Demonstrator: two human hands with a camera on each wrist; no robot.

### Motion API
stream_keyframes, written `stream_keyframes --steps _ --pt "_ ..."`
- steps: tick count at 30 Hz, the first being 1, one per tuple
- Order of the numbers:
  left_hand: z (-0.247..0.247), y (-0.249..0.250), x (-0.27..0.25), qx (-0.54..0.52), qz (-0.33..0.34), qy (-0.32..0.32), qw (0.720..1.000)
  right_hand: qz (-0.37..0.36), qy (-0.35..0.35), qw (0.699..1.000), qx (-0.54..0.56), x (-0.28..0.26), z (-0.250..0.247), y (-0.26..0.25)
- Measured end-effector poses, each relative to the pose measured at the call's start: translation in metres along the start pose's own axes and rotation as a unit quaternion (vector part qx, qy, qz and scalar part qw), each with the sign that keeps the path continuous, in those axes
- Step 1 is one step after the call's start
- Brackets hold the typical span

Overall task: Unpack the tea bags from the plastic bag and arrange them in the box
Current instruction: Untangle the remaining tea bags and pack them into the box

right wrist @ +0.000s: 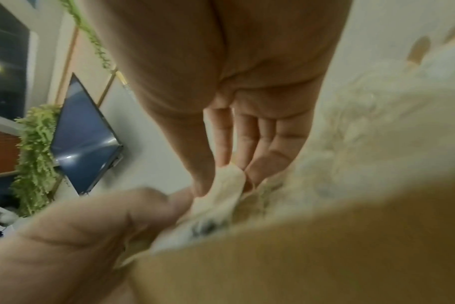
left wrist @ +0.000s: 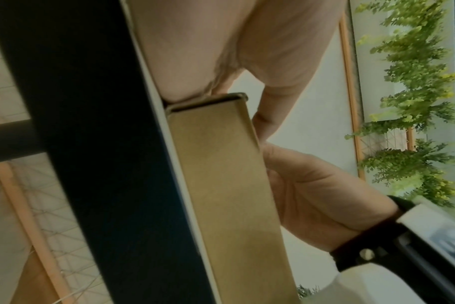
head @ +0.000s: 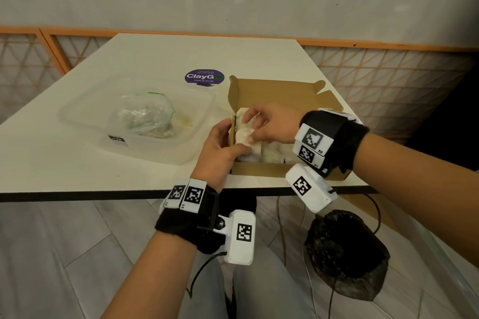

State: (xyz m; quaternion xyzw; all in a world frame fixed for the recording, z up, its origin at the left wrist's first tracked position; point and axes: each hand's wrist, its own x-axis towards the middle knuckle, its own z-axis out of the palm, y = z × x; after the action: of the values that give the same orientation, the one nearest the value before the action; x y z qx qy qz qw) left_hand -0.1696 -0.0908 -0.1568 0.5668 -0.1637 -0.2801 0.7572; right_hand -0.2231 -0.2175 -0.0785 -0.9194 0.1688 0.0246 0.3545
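On the left of the table (head: 77,173) sat the clear plastic tub (head: 77,116), and in it the plastic bag (head: 147,116), crumpled with its green-edged mouth loose; it seemed to have some tea bags left inside, though I could not count them. Just beyond, toward the far middle, lay a purple sticker (head: 204,76).

My left hand (head: 220,153) was at the near left corner of the cardboard box (head: 259,171), fingers curled around the left wall and my thumb reaching over the rim onto the tea bags (head: 245,132). It worked as both brace and stop.

My right hand (head: 272,124) came in from the right over the open box, its fingertips pinching the top edge of a pale tea bag standing against the left wall, as the right wrist view showed. More bags lay packed beneath my palm, toward the right half of the box.

To seat this one well, I judged I should keep the left thumb holding the row upright while the right fingers slid the bag down flat against its neighbours, not letting the soft paper fold or its string catch. A light pinch was wise; the bags looked thin and easily crushed. The box flap (head: 321,96) stood open at the far right, clear of the work.
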Motion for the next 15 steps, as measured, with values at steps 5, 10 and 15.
stream_keyframes --steps 5,10,15 --pt "0.002 0.001 -0.001 0.035 0.007 0.013 0.999 -0.039 0.044 0.998 -0.005 -0.022 -0.004 0.002" --pt "0.01 0.011 -0.011 0.076 -0.011 0.057 0.995 -0.039 -0.009 0.998 -0.041 -0.028 0.012 0.008" --pt "-0.001 0.073 -0.035 0.16 0.032 0.063 0.985 -0.036 0.064 0.992 0.103 -0.026 -0.022 -0.022"
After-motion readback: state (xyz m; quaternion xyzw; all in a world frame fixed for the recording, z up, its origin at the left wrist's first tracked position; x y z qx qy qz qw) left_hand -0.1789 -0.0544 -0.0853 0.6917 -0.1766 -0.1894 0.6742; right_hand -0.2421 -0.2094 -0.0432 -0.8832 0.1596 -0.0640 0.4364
